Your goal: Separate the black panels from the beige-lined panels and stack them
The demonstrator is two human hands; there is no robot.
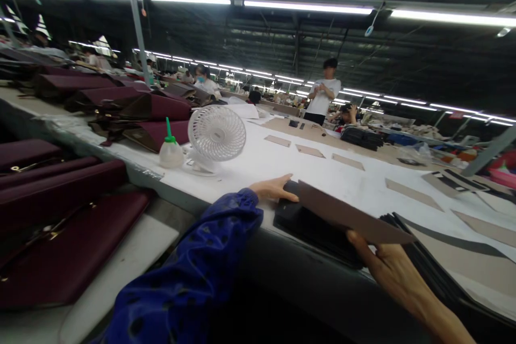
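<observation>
My left hand (pixel 273 189), in a blue sleeve, rests at the far left end of a stack of black flat pieces (pixel 310 226) on the white table (pixel 282 164). Its fingers lie stretched along the stack's edge, and whether they grip it I cannot tell. My right hand (pixel 382 260) pinches the near edge of a brown cardboard panel (pixel 346 214), which is tilted above the black stack. A second pile of thin black pieces (pixel 419 258) lies to the right of that hand.
A small white fan (pixel 215 134) and a green-capped glue bottle (pixel 170 150) stand left on the table. Maroon bags (pixel 60 215) fill the left side. Brown card pieces (pixel 309 150) are spread across the table. A person in a white shirt (pixel 322 98) stands beyond.
</observation>
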